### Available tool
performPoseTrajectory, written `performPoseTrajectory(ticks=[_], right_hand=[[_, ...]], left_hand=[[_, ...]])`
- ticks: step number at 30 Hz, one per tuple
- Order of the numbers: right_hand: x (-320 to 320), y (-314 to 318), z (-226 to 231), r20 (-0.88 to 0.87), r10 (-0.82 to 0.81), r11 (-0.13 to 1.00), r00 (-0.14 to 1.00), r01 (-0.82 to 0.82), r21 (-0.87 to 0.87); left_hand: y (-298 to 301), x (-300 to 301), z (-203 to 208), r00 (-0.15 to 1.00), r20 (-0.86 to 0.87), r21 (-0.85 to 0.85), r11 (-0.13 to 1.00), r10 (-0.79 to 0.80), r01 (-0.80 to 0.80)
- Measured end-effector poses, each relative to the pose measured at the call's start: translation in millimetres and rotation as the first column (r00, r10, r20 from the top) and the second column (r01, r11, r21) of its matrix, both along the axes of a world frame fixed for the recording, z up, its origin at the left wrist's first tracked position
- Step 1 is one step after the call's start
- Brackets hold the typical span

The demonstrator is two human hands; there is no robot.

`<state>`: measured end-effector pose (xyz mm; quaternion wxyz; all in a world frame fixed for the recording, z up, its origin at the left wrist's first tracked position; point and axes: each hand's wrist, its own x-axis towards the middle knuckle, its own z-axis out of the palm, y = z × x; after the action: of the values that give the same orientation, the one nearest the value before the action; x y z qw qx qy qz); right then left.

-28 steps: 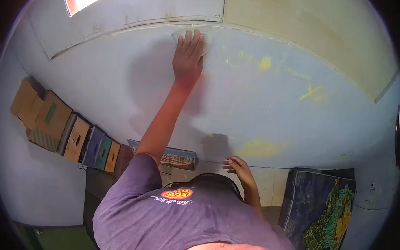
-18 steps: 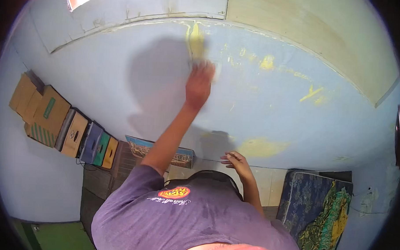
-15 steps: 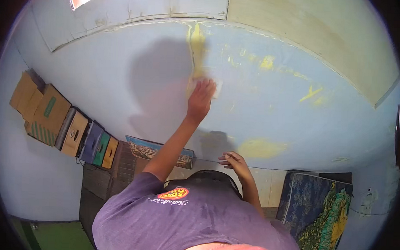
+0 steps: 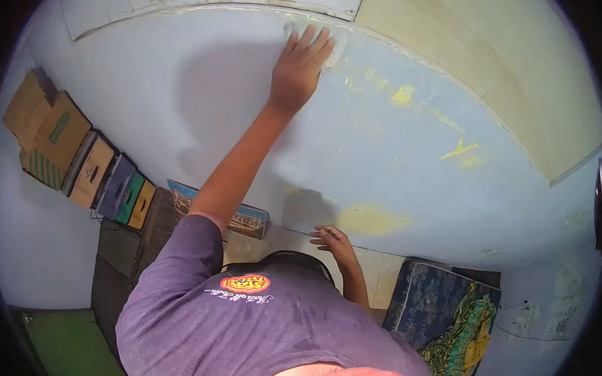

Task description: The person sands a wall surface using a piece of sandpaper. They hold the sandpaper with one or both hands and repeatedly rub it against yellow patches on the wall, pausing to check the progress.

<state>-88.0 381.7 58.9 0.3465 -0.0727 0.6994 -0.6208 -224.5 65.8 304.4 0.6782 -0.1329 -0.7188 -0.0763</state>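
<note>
Left hand (image 4: 295, 75) has gone up the wall (image 4: 395, 148) since the frame half a second ago: then lower down, at the foot of a yellow streak, now close under the seam where the pale upper panels (image 4: 464, 68) begin. View has also swung a little; bright opening at upper left now out of frame. Left fingers: extended, slightly spread, pressing flat on a thin pale sheet (image 4: 341, 47) rather than closing round it; thumb not visible. Sheet lies against the wall beneath those fingers, its edges showing to both sides; material cannot be told. Right hand (image 4: 333, 241): held low in front of the body, well apart from the sheet, fingers loosely bent and unclenched, nothing seen in the grasp. Wall surface: light blue, with a yellow patch (image 4: 404, 94) right of the sheet and a broader yellow smear (image 4: 373, 220) just above the right hand. Shadow (image 4: 215, 92) falls left of the raised arm. At left, a cardboard box (image 4: 64, 127) sits at the end of a drawer unit (image 4: 112, 191) with coloured fronts. Long picture panel (image 4: 250, 221) partly hidden by the left arm. Lower right: dark blue patterned mattress (image 4: 413, 301), with a green and yellow cloth (image 4: 465, 339) over it.
</note>
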Motion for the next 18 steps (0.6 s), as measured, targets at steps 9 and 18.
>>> performPoseTrajectory(ticks=[9,18], right_hand=[[4.3,3.9,-19.5,0.071,-0.009,1.000,0.997,0.008,0.008],[11.3,-2.4,-16.1,0.073,0.000,0.999,0.997,-0.003,0.053]], left_hand=[[13.6,17.5,-200.7,0.944,0.328,0.003,0.999,0.032,-0.035],[23.3,49.7,-134.2,0.975,0.220,0.163,0.987,-0.028,-0.008]])
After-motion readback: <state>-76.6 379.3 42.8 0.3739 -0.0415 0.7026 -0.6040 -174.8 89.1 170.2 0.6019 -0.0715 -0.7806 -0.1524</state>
